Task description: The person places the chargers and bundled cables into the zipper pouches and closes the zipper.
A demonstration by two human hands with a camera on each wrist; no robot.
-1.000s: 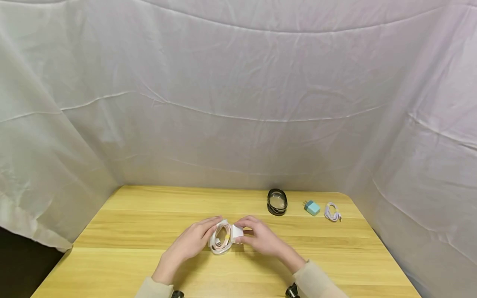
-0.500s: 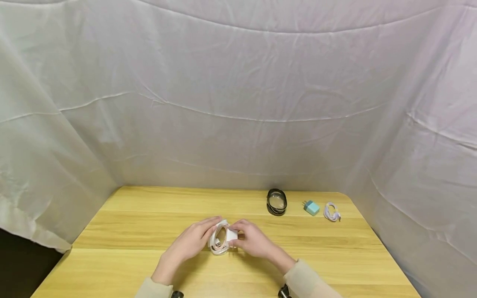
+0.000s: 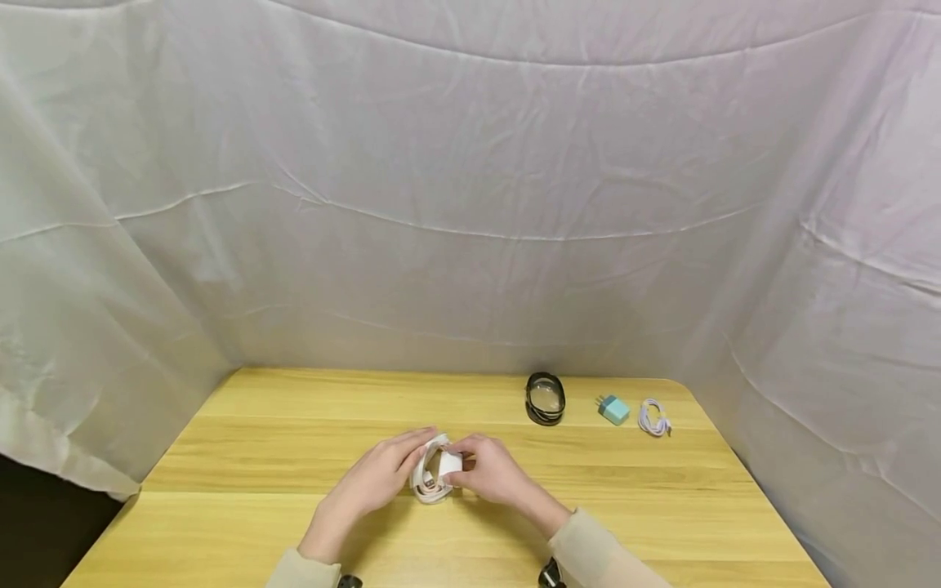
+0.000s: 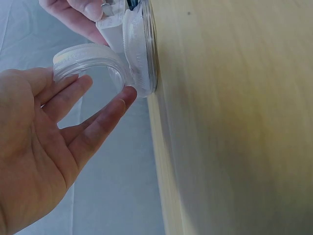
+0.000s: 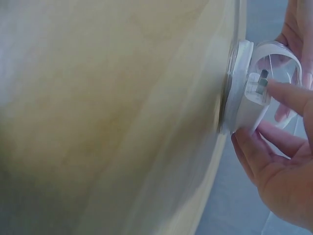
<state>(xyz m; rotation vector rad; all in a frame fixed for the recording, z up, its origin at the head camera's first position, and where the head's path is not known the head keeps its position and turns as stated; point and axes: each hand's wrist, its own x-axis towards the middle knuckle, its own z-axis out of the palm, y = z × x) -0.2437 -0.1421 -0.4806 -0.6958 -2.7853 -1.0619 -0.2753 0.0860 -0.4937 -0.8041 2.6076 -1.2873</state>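
A clear round case [image 3: 432, 478] stands on edge on the wooden table [image 3: 243, 457], its hinged lid [image 4: 85, 56] swung open. My left hand [image 3: 400, 459] props that lid with straight fingers [image 4: 105, 115]; the thumb is hidden. My right hand [image 3: 470, 459] pinches a white charger plug [image 3: 450, 464] and holds it in the mouth of the case. In the right wrist view the charger [image 5: 254, 100] sits against the case's rim [image 5: 235, 88], its metal prongs facing out between my fingers [image 5: 288, 93]. Whatever lies deeper in the case is hidden.
At the back right of the table lie a black round case [image 3: 546, 398], a teal charger plug [image 3: 614, 409] and a small coiled pale cable [image 3: 653, 418]. White cloth hangs round three sides. The table's left edge drops off to a dark floor.
My right hand has moved left and carried the white charger into the open case, covering the coiled cable seen inside earlier. The left hand has stayed on the lid.
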